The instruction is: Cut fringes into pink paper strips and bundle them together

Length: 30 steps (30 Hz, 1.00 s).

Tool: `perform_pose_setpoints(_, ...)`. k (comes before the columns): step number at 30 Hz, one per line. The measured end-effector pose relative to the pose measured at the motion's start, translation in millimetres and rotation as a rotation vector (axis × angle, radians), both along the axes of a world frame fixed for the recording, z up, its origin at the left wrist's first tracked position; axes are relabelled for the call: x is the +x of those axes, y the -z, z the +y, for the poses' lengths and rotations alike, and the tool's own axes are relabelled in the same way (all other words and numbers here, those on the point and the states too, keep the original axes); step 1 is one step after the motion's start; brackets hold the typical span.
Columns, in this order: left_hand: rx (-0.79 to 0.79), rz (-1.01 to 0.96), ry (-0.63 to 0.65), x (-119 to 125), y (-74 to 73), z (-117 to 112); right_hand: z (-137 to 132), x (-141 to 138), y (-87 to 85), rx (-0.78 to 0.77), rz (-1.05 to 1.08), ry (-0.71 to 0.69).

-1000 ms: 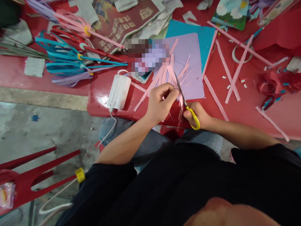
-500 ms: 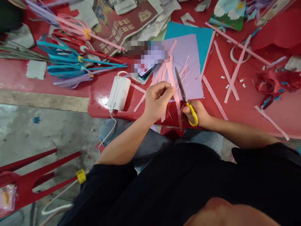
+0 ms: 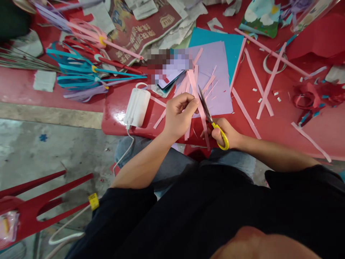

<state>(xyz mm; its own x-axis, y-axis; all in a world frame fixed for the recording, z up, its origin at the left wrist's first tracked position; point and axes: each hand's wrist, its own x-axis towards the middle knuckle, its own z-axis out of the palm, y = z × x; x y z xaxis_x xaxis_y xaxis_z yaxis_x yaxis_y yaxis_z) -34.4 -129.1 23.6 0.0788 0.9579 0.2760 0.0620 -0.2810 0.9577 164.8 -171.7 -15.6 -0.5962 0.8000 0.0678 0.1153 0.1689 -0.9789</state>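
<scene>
My left hand [image 3: 179, 115] pinches the top of a pink paper strip [image 3: 202, 122] above the front edge of the red table [image 3: 269, 122]. My right hand [image 3: 225, 133] grips yellow-handled scissors [image 3: 212, 120], fingers through the loops, blades pointing up and left against the strip. Several cut pink strips [image 3: 185, 84] lie fanned out just beyond my hands on a lilac paper sheet [image 3: 215, 68], which lies over a teal sheet [image 3: 229, 41].
A white power bank [image 3: 137, 107] with a cable sits left of my hands. Paper flowers on sticks [image 3: 81, 68] lie at the left. Long pink strips [image 3: 265, 84], a tape ring [image 3: 272, 63] and red scraps [image 3: 309, 99] lie at the right. Red stool legs [image 3: 35, 205] stand on the floor.
The scissors' blades have closed in along the pink strip and tilted more to the left. My left hand has stayed nearly still, holding the strip.
</scene>
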Motion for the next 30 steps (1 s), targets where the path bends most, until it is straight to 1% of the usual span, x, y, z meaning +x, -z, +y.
perform_pose_setpoints(3, -0.002, 0.037, -0.005, -6.4, -1.0, 3.2, -0.4, -0.8, 0.7, -0.007, 0.070, 0.005)
perform_pose_setpoints(6, -0.057, 0.104, 0.065, -7.7, -1.3, 1.3, -1.0, -2.5, -0.1, 0.000, 0.047, 0.033)
perform_pose_setpoints(9, -0.104, 0.149, 0.126, -2.6, -1.9, -5.6, -1.2, -3.2, -1.7, -0.033, 0.019, 0.088)
perform_pose_setpoints(13, -0.097, 0.159, 0.179, 6.4, -3.7, -14.6, -0.9, -2.8, -0.7, -0.054, 0.030, 0.145)
perform_pose_setpoints(17, -0.102, 0.116, 0.203, 12.5, -3.5, -19.5, -1.5, -3.0, 6.7, -0.033, 0.113, 0.144)
perform_pose_setpoints(21, -0.121, 0.089, 0.231, 15.5, -0.6, -21.7, -2.8, -3.6, 13.6, -0.055, 0.178, 0.151)
perform_pose_setpoints(26, -0.131, 0.090, 0.232, 15.4, 3.9, -21.4, -3.7, -3.3, 14.0, -0.075, 0.111, 0.146)
perform_pose_setpoints(30, -0.125, 0.104, 0.222, 15.4, 6.6, -21.6, -2.2, -3.3, 12.3, -0.090, 0.068, 0.173)
